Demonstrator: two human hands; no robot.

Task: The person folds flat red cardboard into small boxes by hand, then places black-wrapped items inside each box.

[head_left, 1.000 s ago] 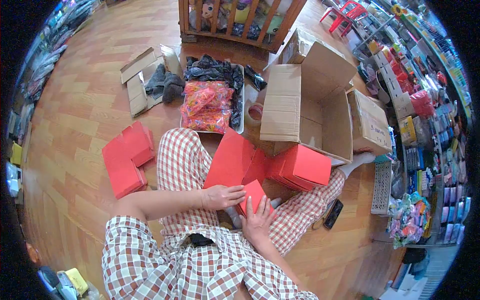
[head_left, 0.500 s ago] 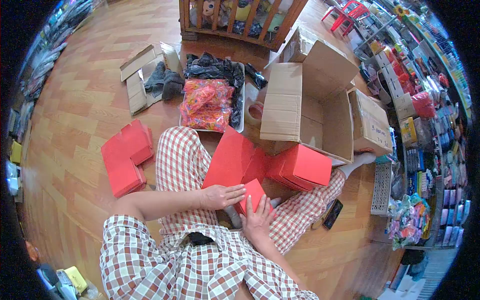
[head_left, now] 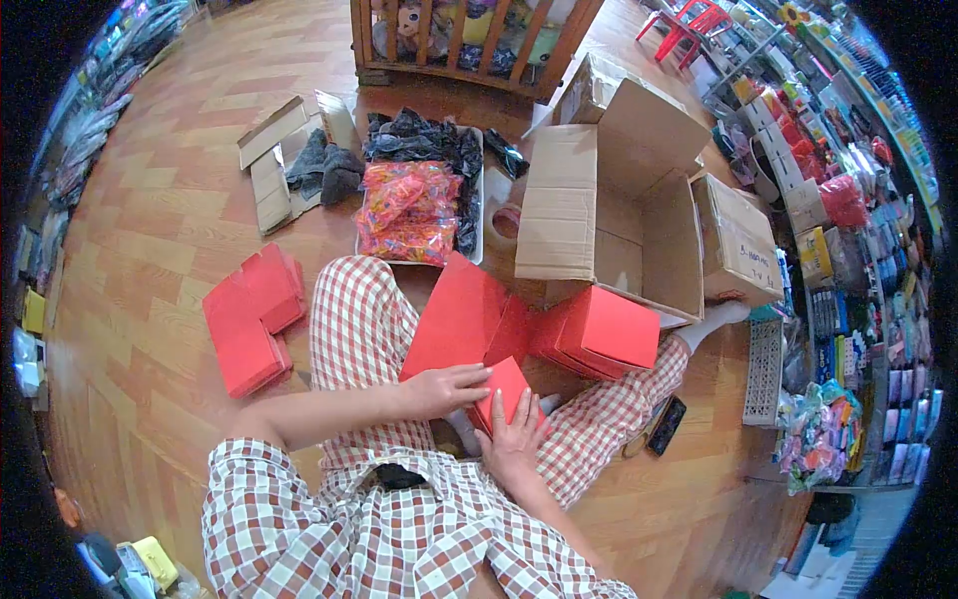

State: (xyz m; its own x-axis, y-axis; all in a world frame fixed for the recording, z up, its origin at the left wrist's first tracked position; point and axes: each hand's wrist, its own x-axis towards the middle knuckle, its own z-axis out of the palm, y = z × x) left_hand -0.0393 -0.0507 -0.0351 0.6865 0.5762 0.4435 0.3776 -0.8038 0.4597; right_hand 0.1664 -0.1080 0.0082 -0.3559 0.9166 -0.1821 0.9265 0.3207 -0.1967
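Note:
Between my crossed legs lies a folded red cardboard piece, with a small red panel at its near end. My right hand lies flat on that panel, fingers spread. At the panel's left edge is my left hand, its fingers stretched out and their tips touching the card. A stack of red folded card leans beside it, over my right shin. More flat red cardboard lies on the floor left of my left knee.
Ahead stand a tray with bags of colourful pieces, and an open cardboard box. Dark cloth items lie on torn cardboard. A phone is at my right. Loaded shelves line the right side.
Both hands stay in nearly the same place on the red card. The left fingers look slightly more bent, and the whole view has shifted a little.

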